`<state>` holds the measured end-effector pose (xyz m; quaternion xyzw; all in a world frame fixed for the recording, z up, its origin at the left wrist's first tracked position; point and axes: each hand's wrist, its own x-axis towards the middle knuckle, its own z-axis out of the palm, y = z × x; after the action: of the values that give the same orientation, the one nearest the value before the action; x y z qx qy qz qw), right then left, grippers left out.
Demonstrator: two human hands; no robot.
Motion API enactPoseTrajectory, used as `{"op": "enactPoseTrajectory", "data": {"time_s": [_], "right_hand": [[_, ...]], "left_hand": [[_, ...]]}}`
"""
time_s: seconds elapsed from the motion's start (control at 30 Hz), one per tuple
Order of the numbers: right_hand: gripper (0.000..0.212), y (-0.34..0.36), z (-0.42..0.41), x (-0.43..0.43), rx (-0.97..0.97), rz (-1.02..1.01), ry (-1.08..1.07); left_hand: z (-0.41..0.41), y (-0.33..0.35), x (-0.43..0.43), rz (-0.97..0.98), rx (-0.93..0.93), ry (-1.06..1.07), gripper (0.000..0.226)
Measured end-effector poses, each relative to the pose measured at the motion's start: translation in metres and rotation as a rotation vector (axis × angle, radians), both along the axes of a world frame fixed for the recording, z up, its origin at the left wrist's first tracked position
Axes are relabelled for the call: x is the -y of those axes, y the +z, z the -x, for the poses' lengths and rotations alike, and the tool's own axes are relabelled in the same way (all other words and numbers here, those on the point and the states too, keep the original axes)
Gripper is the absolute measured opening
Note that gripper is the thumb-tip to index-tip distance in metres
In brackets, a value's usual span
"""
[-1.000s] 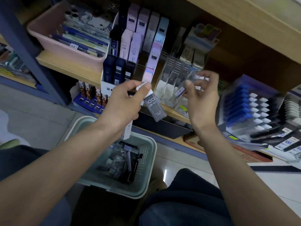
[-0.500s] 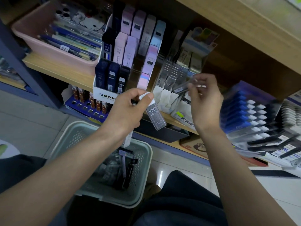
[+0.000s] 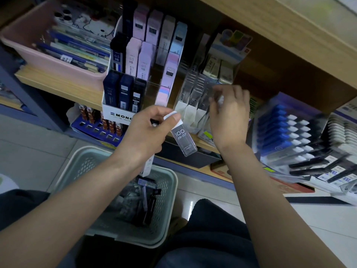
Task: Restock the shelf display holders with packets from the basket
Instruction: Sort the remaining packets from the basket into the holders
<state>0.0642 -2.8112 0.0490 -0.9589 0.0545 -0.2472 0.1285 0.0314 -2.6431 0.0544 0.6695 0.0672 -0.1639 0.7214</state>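
Low wooden shelf [image 3: 58, 82], crouching height, and the left hand [image 3: 143, 136] pinches a clear packet [image 3: 183, 139] marked 100 by its white cap, the body hanging free in front of the shelf edge. The right hand [image 3: 229, 117] is up at the clear holder [image 3: 193, 97], fingers curled, too blurred to say whether it grips anything. The likely risk is that cap-only pinch: the packet could swing and slip, or snag the narrow slots and knock neighbours askew. More packets wait in the basket [image 3: 172, 182] below. Around them are a white box of lead cases [image 3: 119, 113], a pink tub [image 3: 38, 60] on the left, blue pens [image 3: 280, 128] on the right, and a pale tiled floor [image 3: 29, 144].
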Motion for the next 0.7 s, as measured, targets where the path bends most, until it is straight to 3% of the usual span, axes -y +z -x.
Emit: {"op": "enactPoseTrajectory", "data": {"time_s": [0.07,0.13,0.2,0.3,0.4,0.57,0.7], "right_hand": [[0.014,0.009,0.003,-0.008,0.040,-0.191,0.071],[0.010,0.021,0.012,-0.022,-0.157,-0.521,0.202],[0.010,0.029,0.026,-0.033,-0.380,-0.702,0.362],[0.036,0.034,0.044,-0.039,-0.452,-0.699,0.490],[0.049,0.033,0.050,-0.040,-0.436,-0.661,0.469],[0.038,0.035,0.054,-0.037,-0.303,-0.506,0.423],[0.023,0.039,0.051,-0.012,-0.100,-0.424,0.206]], "left_hand": [[-0.001,0.001,-0.001,-0.004,0.019,0.011,0.004],[-0.003,0.004,-0.003,-0.021,0.063,0.016,0.006],[-0.004,0.007,-0.004,-0.026,0.114,0.021,0.008],[-0.004,0.011,-0.004,-0.029,0.160,0.040,0.005],[-0.002,0.013,-0.003,-0.071,0.197,0.043,0.005],[0.004,0.015,0.003,-0.084,0.190,0.021,0.013],[0.005,0.021,0.004,0.045,0.014,0.052,0.014]]}}
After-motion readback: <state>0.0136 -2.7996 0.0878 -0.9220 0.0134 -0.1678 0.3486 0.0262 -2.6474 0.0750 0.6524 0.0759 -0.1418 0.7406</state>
